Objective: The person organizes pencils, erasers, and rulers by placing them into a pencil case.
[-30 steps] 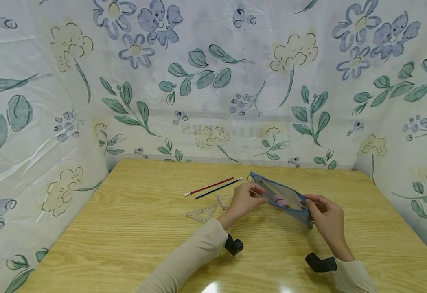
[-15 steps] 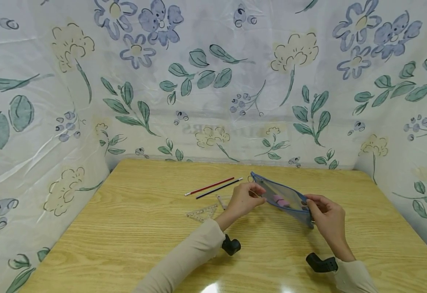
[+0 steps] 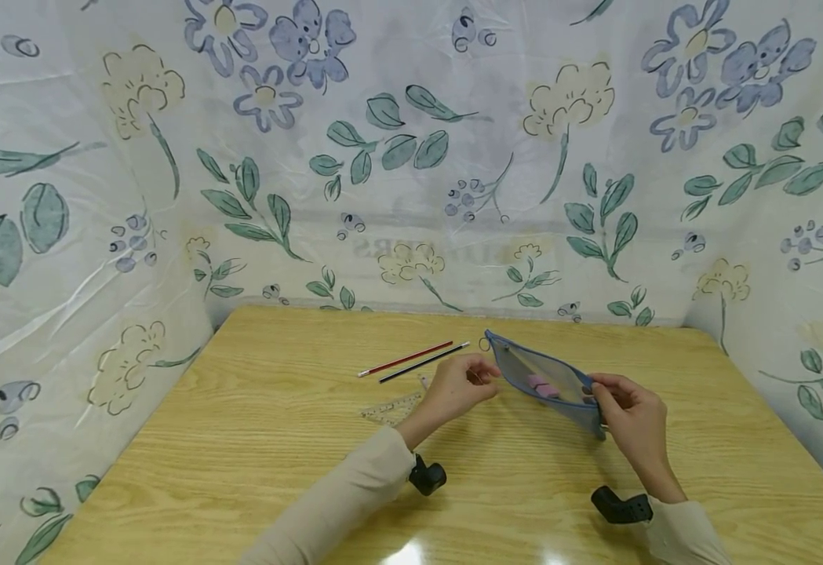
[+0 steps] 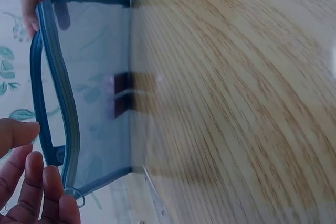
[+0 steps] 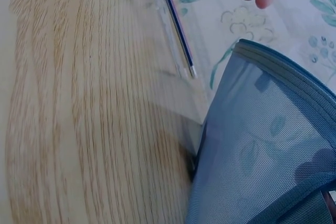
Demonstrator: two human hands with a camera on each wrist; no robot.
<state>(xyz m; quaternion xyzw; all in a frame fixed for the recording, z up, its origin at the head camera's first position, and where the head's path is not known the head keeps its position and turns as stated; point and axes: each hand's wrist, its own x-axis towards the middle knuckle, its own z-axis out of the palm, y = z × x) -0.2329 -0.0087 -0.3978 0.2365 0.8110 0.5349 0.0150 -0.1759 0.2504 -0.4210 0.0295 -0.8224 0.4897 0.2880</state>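
Observation:
A blue mesh zip pouch (image 3: 572,413) stands on the table with its mouth spread wide. My right hand (image 3: 633,420) pinches its near right corner. Two pink blocks (image 3: 543,387) lie inside and show through the mesh in the left wrist view. Just left of the pouch's rim, my left hand (image 3: 457,390) holds nothing, its fingers loosely bent. The left wrist view has the fingers (image 4: 32,182) close to the zipper end, where a small ring (image 4: 76,196) hangs.
A red pencil (image 3: 406,359) and a dark pencil (image 3: 424,362) lie side by side left of the pouch. A clear set square (image 3: 391,409) lies nearer, partly behind the left forearm. A floral cloth (image 3: 411,157) hangs behind the wooden table (image 3: 242,455).
My left hand has come away from the pouch's rim and moved slightly left. The right hand keeps its grip, and the pouch has stayed in place with its mouth spread.

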